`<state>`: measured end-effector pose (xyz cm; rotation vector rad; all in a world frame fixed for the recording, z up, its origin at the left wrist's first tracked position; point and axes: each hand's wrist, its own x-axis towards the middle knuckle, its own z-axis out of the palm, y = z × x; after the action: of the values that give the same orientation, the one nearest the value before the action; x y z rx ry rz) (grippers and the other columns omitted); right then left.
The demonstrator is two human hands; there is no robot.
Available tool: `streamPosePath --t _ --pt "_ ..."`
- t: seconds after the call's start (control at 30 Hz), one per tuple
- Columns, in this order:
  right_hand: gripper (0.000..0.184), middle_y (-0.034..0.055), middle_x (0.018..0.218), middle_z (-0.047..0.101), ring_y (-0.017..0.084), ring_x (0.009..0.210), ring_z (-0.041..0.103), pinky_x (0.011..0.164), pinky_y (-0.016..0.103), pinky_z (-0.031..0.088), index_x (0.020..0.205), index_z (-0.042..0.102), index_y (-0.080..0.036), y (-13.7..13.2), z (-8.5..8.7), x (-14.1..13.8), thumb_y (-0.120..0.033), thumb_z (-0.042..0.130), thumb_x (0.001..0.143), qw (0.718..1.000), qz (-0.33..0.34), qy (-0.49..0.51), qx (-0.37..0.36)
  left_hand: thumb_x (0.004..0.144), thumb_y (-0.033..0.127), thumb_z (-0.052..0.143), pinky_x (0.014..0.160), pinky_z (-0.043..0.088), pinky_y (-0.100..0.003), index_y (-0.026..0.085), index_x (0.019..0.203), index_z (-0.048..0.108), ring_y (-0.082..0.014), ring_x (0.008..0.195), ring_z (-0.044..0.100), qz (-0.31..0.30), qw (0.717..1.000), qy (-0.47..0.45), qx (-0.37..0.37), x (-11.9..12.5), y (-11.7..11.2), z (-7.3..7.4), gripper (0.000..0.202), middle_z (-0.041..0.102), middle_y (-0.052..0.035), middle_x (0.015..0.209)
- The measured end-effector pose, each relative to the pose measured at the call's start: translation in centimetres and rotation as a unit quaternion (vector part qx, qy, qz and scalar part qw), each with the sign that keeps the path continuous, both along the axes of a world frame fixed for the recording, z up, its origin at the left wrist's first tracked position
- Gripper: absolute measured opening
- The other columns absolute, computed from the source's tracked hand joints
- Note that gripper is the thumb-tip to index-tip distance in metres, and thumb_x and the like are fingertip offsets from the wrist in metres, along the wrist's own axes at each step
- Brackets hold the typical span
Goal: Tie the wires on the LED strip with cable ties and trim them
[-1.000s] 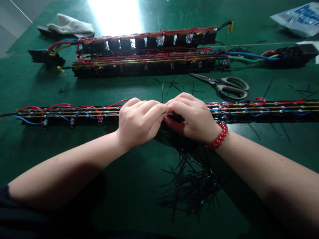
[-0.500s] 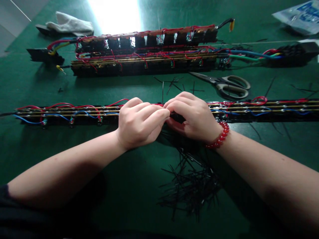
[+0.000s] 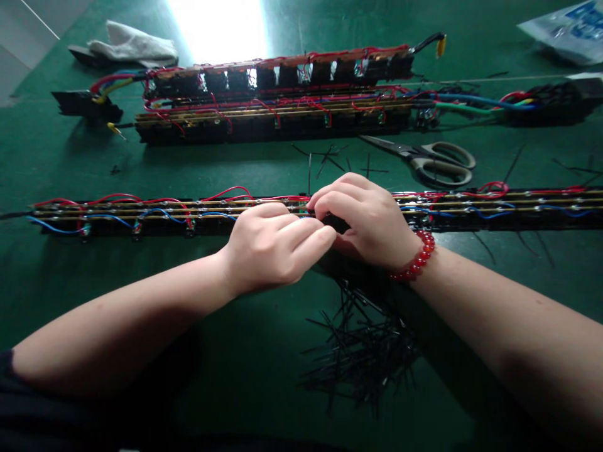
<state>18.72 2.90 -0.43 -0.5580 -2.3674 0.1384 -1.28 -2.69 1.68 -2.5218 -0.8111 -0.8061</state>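
A long black wired strip (image 3: pixel 113 212) with brass-coloured rods and red and blue wires lies across the table. At its middle, my right hand (image 3: pixel 365 213) wears a red bead bracelet (image 3: pixel 421 256) and curls its fingers around the strip. My left hand (image 3: pixel 277 242) is closed just in front of the strip, fingertips by the right hand's thumb. Whatever its fingers pinch is hidden. A thin black cable tie end (image 3: pixel 309 174) stands up behind the strip, near the right fingertips. Below the hands lies a pile of black cable ties (image 3: pixel 360 351).
Scissors (image 3: pixel 424 160) lie behind the strip, beside scattered cable tie pieces (image 3: pixel 327 157). Farther back are two more wired strips (image 3: pixel 277 122) with thick cables. A whitish glove or cloth (image 3: pixel 134 47) lies back left; a plastic bag (image 3: pixel 568 34) lies back right.
My left hand has moved down and slightly right, toward me, uncovering more of the strip's rods. The right hand stays almost where it was.
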Motion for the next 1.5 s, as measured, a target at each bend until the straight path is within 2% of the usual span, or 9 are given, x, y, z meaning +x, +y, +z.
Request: streamPosePath --t 0.2,0.37,0.6,0.8,1.0,1.1,1.23,1.37,1.5 --pt "0.006 0.0042 0.093 0.073 0.020 0.084 0.059 0.076 0.036 0.051 0.087 0.056 -0.023 -0.1 -0.2 -0.2 -0.019 0.058 0.092 1.000 -0.013 -0.006 0.027 0.097 0.012 0.053 0.053 0.033 -0.032 0.019 0.074 0.063 -0.0100 0.050 0.050 -0.018 0.997 0.064 0.036 0.7 -0.5 0.9 0.026 0.061 0.0032 0.061" --pt "0.007 0.0045 0.092 0.073 0.021 0.085 0.059 0.076 0.037 0.052 0.087 0.058 -0.023 -0.1 -0.2 -0.1 -0.018 0.057 0.092 0.999 -0.024 -0.010 0.030 0.099 0.015 0.050 0.052 0.030 -0.034 0.021 0.068 0.061 -0.0102 0.048 0.044 -0.058 0.997 0.052 0.001 0.5 0.2 0.8 0.033 0.058 0.0034 0.059" --pt "0.010 0.0045 0.091 0.073 0.022 0.086 0.059 0.076 0.038 0.053 0.087 0.058 -0.023 -0.2 -0.3 -0.2 -0.014 0.056 0.090 0.999 -0.031 -0.009 0.041 0.097 0.012 0.048 0.053 0.031 -0.033 0.021 0.069 0.059 -0.0108 0.049 0.043 -0.099 0.992 0.073 -0.002 0.2 0.9 0.7 0.032 0.058 0.0037 0.059" --pt "0.008 0.0049 0.093 0.073 0.022 0.084 0.059 0.076 0.037 0.052 0.088 0.057 -0.023 -0.2 -0.2 -0.2 -0.015 0.058 0.090 0.998 -0.023 -0.018 0.057 0.096 0.011 0.049 0.052 0.032 -0.033 0.020 0.071 0.060 -0.0127 0.047 0.042 -0.095 0.990 0.105 0.005 0.0 1.3 0.6 0.029 0.059 0.0030 0.059" --pt "0.008 0.0041 0.091 0.072 0.022 0.083 0.060 0.076 0.037 0.053 0.089 0.058 -0.022 -0.3 0.1 -0.2 -0.014 0.058 0.089 0.999 -0.022 -0.010 0.029 0.093 0.011 0.052 0.053 0.037 -0.029 0.021 0.073 0.063 -0.0115 0.046 0.044 -0.145 0.984 0.088 -0.056 1.0 -0.3 0.2 0.024 0.052 0.0053 0.052" --pt "0.007 0.0044 0.091 0.073 0.021 0.083 0.060 0.076 0.036 0.053 0.089 0.058 -0.022 -0.3 0.2 -0.2 -0.014 0.058 0.089 0.999 -0.026 -0.013 0.034 0.092 0.012 0.055 0.053 0.036 -0.029 0.022 0.074 0.064 -0.0112 0.046 0.045 -0.165 0.983 0.064 -0.038 1.5 -1.0 0.2 0.023 0.050 0.0059 0.052" --pt "0.006 0.0052 0.090 0.072 0.021 0.083 0.060 0.076 0.036 0.052 0.089 0.059 -0.021 -0.2 0.1 -0.3 -0.015 0.058 0.091 0.999 -0.027 -0.012 0.044 0.094 0.017 0.059 0.054 0.031 -0.030 0.024 0.078 0.066 -0.0110 0.048 0.044 -0.134 0.989 0.056 0.024 0.7 0.0 0.3 0.018 0.052 0.0059 0.052" --pt "0.007 0.0049 0.091 0.072 0.021 0.085 0.060 0.076 0.036 0.051 0.089 0.059 -0.021 -0.2 0.1 -0.2 -0.018 0.056 0.094 0.999 -0.026 -0.020 0.034 0.099 0.033 0.056 0.058 0.031 -0.032 0.020 0.067 0.060 -0.0125 0.052 0.051 -0.043 0.994 0.090 0.045 -0.4 1.4 0.0 0.035 0.057 0.0014 0.055" --pt "0.009 0.0055 0.092 0.073 0.022 0.086 0.060 0.078 0.036 0.052 0.089 0.060 -0.021 -0.2 0.2 -0.1 -0.017 0.054 0.094 0.999 -0.026 -0.023 0.023 0.092 0.015 0.056 0.060 0.033 -0.033 0.020 0.063 0.058 -0.0147 0.054 0.056 0.001 0.990 0.134 0.044 -0.5 1.7 -0.4 0.030 0.059 0.0015 0.055"
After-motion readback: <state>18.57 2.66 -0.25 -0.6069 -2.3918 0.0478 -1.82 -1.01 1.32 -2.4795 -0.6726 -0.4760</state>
